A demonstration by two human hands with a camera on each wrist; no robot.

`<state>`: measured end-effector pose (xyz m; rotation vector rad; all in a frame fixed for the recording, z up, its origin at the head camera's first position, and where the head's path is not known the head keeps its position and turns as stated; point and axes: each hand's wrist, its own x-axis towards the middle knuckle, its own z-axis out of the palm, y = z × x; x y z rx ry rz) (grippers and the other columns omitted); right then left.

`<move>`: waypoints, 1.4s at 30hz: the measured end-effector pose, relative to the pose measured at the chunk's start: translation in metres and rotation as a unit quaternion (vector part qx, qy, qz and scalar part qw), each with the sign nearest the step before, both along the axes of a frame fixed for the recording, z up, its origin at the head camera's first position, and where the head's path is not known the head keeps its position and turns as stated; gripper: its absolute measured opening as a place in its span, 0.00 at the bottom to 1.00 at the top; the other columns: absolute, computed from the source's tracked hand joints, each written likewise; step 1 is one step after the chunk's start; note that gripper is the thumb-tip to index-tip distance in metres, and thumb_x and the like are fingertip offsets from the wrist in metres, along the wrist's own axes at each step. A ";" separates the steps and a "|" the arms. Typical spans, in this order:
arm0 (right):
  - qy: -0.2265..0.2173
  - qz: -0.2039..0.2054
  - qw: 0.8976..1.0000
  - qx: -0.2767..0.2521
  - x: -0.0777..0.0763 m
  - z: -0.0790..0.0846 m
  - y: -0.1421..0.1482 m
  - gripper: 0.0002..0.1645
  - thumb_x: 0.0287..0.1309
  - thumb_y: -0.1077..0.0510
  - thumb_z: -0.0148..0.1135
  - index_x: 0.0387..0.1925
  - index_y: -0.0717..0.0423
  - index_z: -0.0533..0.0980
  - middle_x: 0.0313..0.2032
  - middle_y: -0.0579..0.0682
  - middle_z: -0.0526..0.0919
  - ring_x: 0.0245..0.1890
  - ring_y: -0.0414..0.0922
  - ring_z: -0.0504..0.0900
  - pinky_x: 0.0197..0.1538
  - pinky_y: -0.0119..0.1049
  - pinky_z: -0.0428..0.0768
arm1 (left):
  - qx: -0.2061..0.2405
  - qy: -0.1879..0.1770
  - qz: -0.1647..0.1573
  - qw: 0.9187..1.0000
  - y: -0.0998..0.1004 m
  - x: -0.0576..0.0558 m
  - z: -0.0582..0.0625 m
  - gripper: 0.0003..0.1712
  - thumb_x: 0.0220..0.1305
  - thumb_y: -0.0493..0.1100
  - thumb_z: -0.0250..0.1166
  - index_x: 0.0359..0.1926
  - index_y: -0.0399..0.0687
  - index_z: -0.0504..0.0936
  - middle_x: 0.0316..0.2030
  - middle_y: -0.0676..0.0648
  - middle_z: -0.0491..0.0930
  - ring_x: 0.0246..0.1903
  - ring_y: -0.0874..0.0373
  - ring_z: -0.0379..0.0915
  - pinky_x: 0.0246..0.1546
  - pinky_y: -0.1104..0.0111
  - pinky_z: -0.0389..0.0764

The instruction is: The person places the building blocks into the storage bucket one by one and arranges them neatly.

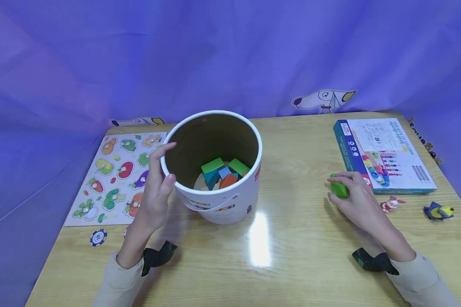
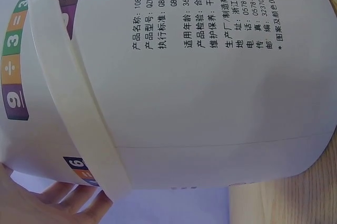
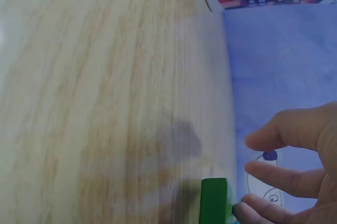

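Observation:
A white bucket (image 1: 230, 209) stands upright on the table, with several coloured wooden blocks (image 1: 227, 181) at its bottom. My left hand (image 1: 155, 198) is at the bucket's left side, thumb and index finger spread at the rim. In the left wrist view, the left fingers (image 2: 79, 205) lie beside the bucket's printed wall (image 2: 210, 103). Off to the right, my right hand (image 1: 355, 200) reaches round a green block (image 1: 339, 190), thumb and fingers apart. The right wrist view shows this green block (image 3: 214, 201) on the tabletop, close to the spread fingers (image 3: 289, 179).
A vegetable puzzle board (image 1: 115, 179) lies left of the bucket, a poker chip (image 1: 98, 237) in front of it. A boxed bead set (image 1: 392, 157) lies at the back right. Near it are a pink pig figure (image 1: 392, 204) and a blue-yellow toy (image 1: 439, 211). Purple cloth (image 1: 230, 55) hangs behind.

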<state>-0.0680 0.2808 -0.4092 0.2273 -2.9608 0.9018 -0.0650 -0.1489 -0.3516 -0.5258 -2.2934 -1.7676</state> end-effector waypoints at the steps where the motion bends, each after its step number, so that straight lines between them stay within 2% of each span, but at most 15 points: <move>1: 0.001 0.005 1.000 -0.001 -0.001 0.000 0.000 0.21 0.55 0.64 0.64 0.52 0.65 0.77 0.57 0.68 0.67 0.50 0.63 0.70 0.40 0.43 0.70 | 0.005 0.003 0.001 1.000 0.000 0.001 0.000 0.33 0.67 0.44 0.46 0.72 0.54 0.53 0.72 0.48 0.52 0.68 0.39 0.53 0.58 0.72 0.74; 5: 0.001 0.024 1.000 -0.009 -0.006 0.000 -0.002 0.19 0.55 0.65 0.65 0.51 0.63 0.79 0.56 0.64 0.71 0.52 0.60 0.71 0.44 0.43 0.69 | 0.011 0.004 0.001 1.000 -0.001 0.003 -0.002 0.34 0.66 0.44 0.47 0.72 0.55 0.53 0.72 0.47 0.52 0.68 0.40 0.53 0.58 0.72 0.74; 8: 0.008 0.054 0.998 -0.030 -0.010 -0.003 -0.007 0.18 0.54 0.66 0.66 0.49 0.61 0.80 0.54 0.60 0.75 0.55 0.58 0.72 0.50 0.46 0.70 | 0.000 0.003 0.004 1.000 -0.001 0.001 0.000 0.34 0.65 0.42 0.46 0.72 0.55 0.53 0.72 0.47 0.52 0.68 0.42 0.53 0.58 0.72 0.74; 10: 0.016 0.068 0.997 -0.045 -0.012 -0.006 -0.010 0.17 0.53 0.67 0.67 0.47 0.59 0.81 0.53 0.57 0.77 0.54 0.54 0.74 0.54 0.43 0.72 | -0.006 0.001 0.003 1.000 -0.001 0.000 0.003 0.34 0.66 0.42 0.46 0.72 0.55 0.53 0.72 0.48 0.52 0.69 0.43 0.53 0.59 0.71 0.74; 11: 0.019 0.073 0.996 -0.053 -0.012 -0.006 -0.011 0.17 0.53 0.68 0.67 0.47 0.58 0.82 0.52 0.56 0.78 0.54 0.51 0.75 0.56 0.38 0.73 | -0.010 0.000 0.002 1.000 -0.001 0.000 0.003 0.34 0.66 0.41 0.46 0.72 0.55 0.53 0.72 0.48 0.52 0.69 0.43 0.52 0.59 0.70 0.73; 13: 0.025 0.069 0.995 -0.067 -0.014 -0.005 -0.009 0.17 0.53 0.68 0.68 0.46 0.57 0.82 0.51 0.55 0.79 0.51 0.47 0.77 0.55 0.24 0.74 | -0.018 0.005 -0.004 1.000 0.001 -0.005 0.005 0.34 0.66 0.40 0.45 0.72 0.53 0.52 0.72 0.48 0.51 0.69 0.42 0.52 0.62 0.61 0.73; 15: 0.028 0.051 0.995 -0.075 -0.016 -0.003 -0.007 0.17 0.53 0.67 0.69 0.47 0.57 0.82 0.50 0.54 0.79 0.47 0.45 0.79 0.50 0.13 0.72 | -0.018 0.007 -0.011 1.000 0.004 -0.012 0.007 0.34 0.66 0.40 0.45 0.73 0.53 0.52 0.72 0.49 0.51 0.69 0.42 0.52 0.62 0.50 0.72; 18: 0.010 0.026 0.995 -0.094 -0.017 -0.003 -0.004 0.20 0.53 0.66 0.69 0.50 0.60 0.79 0.49 0.57 0.77 0.44 0.50 0.81 0.46 0.12 0.73 | -0.020 0.004 -0.011 1.000 0.006 -0.017 0.009 0.34 0.66 0.41 0.46 0.73 0.54 0.52 0.72 0.50 0.51 0.69 0.44 0.53 0.60 0.38 0.68; 20: -0.006 0.015 0.995 -0.094 -0.015 -0.006 -0.005 0.23 0.53 0.65 0.70 0.52 0.63 0.78 0.49 0.60 0.76 0.44 0.54 0.82 0.45 0.17 0.77 | -0.026 -0.006 -0.006 1.000 0.005 -0.017 0.009 0.34 0.66 0.41 0.46 0.73 0.56 0.52 0.72 0.51 0.51 0.70 0.46 0.53 0.61 0.41 0.69; 22: -0.023 0.012 0.996 -0.089 -0.014 -0.010 -0.008 0.25 0.52 0.64 0.70 0.53 0.64 0.77 0.50 0.62 0.76 0.45 0.56 0.83 0.47 0.26 0.81 | -0.036 -0.013 0.001 0.999 0.003 -0.014 0.009 0.34 0.67 0.42 0.46 0.73 0.57 0.52 0.72 0.52 0.51 0.70 0.47 0.53 0.63 0.51 0.72; 25: -0.036 0.014 0.997 -0.073 -0.013 -0.015 -0.012 0.27 0.52 0.63 0.71 0.54 0.64 0.76 0.49 0.62 0.77 0.45 0.55 0.83 0.49 0.40 0.81 | -0.030 -0.021 0.008 0.999 0.000 -0.005 0.007 0.34 0.67 0.41 0.46 0.73 0.56 0.52 0.72 0.52 0.51 0.69 0.46 0.53 0.61 0.67 0.73; 27: -0.038 0.017 0.996 -0.074 -0.015 -0.016 -0.014 0.28 0.52 0.63 0.70 0.55 0.64 0.75 0.49 0.61 0.78 0.45 0.54 0.82 0.49 0.43 0.81 | -0.022 -0.019 0.012 0.999 -0.001 0.000 0.006 0.34 0.67 0.41 0.46 0.73 0.55 0.52 0.72 0.50 0.51 0.69 0.44 0.53 0.58 0.74 0.73; 30: -0.040 0.025 0.996 -0.080 -0.017 -0.019 -0.017 0.28 0.51 0.64 0.70 0.56 0.65 0.75 0.48 0.60 0.78 0.44 0.52 0.81 0.48 0.38 0.82 | -0.013 -0.020 0.018 1.000 -0.002 0.008 0.003 0.34 0.66 0.40 0.46 0.73 0.54 0.52 0.72 0.50 0.52 0.68 0.43 0.54 0.57 0.76 0.73; 34: -0.037 0.026 0.996 -0.077 -0.021 -0.020 -0.017 0.28 0.51 0.65 0.70 0.55 0.65 0.75 0.46 0.60 0.80 0.43 0.50 0.81 0.45 0.29 0.81 | -0.010 -0.016 0.018 1.000 -0.002 0.009 0.003 0.34 0.66 0.40 0.45 0.73 0.54 0.52 0.72 0.50 0.51 0.68 0.43 0.53 0.58 0.75 0.73; 42: -0.038 0.022 0.997 -0.060 -0.023 -0.018 -0.016 0.26 0.49 0.63 0.72 0.52 0.63 0.78 0.43 0.58 0.81 0.40 0.49 0.81 0.42 0.29 0.80 | 0.008 -0.006 0.000 1.000 -0.001 0.004 0.002 0.34 0.67 0.41 0.46 0.73 0.52 0.52 0.72 0.46 0.51 0.68 0.39 0.53 0.57 0.75 0.74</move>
